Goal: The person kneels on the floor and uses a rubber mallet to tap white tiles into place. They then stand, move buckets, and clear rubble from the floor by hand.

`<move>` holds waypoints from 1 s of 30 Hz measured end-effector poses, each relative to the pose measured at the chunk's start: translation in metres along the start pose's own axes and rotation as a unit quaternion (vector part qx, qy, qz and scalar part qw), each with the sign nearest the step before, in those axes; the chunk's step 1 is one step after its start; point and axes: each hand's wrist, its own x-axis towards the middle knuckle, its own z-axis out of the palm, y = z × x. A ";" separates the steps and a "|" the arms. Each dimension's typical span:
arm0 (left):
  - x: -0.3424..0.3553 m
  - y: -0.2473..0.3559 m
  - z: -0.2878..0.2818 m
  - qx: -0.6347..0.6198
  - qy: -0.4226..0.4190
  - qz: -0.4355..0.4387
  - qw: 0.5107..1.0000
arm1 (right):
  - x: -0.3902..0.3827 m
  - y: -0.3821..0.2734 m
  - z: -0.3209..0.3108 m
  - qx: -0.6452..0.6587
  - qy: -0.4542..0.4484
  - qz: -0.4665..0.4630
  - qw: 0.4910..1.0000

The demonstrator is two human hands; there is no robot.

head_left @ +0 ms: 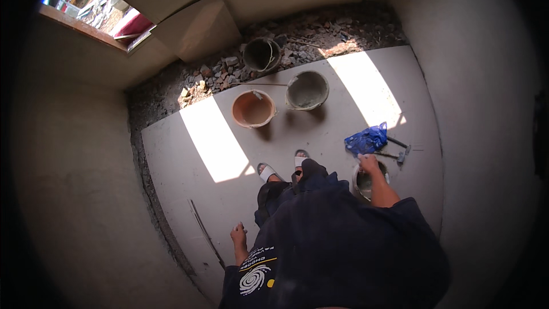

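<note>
At the right, my right hand (369, 163) is closed at the top of a grey bucket (359, 187), seemingly on its handle. My forearm hides part of this bucket, and a pale material shows inside it. Just beyond the hand, a crumpled blue plastic bag (367, 139) lies on the floor, with two hammer-like tools (400, 158) whose handles run up to it. My left hand (239, 233) hangs low on the left with its fingers loosely bent and apart, holding nothing.
An orange bucket (253, 109) and a grey bucket (307, 90) stand ahead on the pale floor (286, 137). A dark bucket (261, 55) sits among rubble (226, 68) along the far wall. A board (200, 28) leans there. Thin rods (206, 232) lie at left.
</note>
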 end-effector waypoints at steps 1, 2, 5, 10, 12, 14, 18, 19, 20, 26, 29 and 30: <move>-0.002 0.001 0.000 -0.010 0.008 0.009 1.000 | 0.001 0.001 0.000 0.025 -0.005 0.005 1.000; -0.003 0.002 0.001 -0.017 0.018 -0.011 1.000 | 0.003 0.000 0.002 0.062 -0.008 0.025 0.998; -0.008 0.010 0.004 -0.004 0.027 0.008 1.000 | 0.007 0.002 0.000 0.066 -0.027 0.048 0.996; -0.008 0.011 0.009 -0.038 0.020 0.050 0.998 | 0.009 0.012 -0.009 0.024 -0.027 0.054 0.998; -0.004 0.008 0.011 -0.010 0.020 0.024 0.999 | 0.009 0.013 -0.013 -0.006 -0.032 0.021 0.999; 0.000 0.004 0.014 -0.005 0.006 0.019 1.000 | 0.009 0.010 -0.015 -0.012 -0.013 0.012 1.000; -0.002 -0.003 0.016 -0.001 -0.016 0.043 0.999 | 0.006 -0.001 -0.015 0.006 0.009 -0.006 1.000; -0.004 -0.004 0.015 0.015 -0.017 0.039 0.999 | 0.005 -0.003 -0.013 0.026 0.011 -0.010 1.000; -0.005 -0.003 0.015 0.031 -0.016 0.033 0.999 | 0.006 -0.006 -0.012 0.010 0.018 -0.013 1.000; -0.005 0.011 0.007 0.036 -0.032 0.028 0.998 | 0.008 0.004 0.002 -0.022 0.036 -0.012 0.999; -0.005 0.021 -0.001 0.033 -0.027 0.042 0.998 | 0.007 0.017 0.008 -0.051 0.045 -0.029 0.997; -0.007 0.021 -0.007 0.063 -0.007 0.014 0.998 | 0.003 0.022 0.012 -0.077 0.039 -0.036 0.996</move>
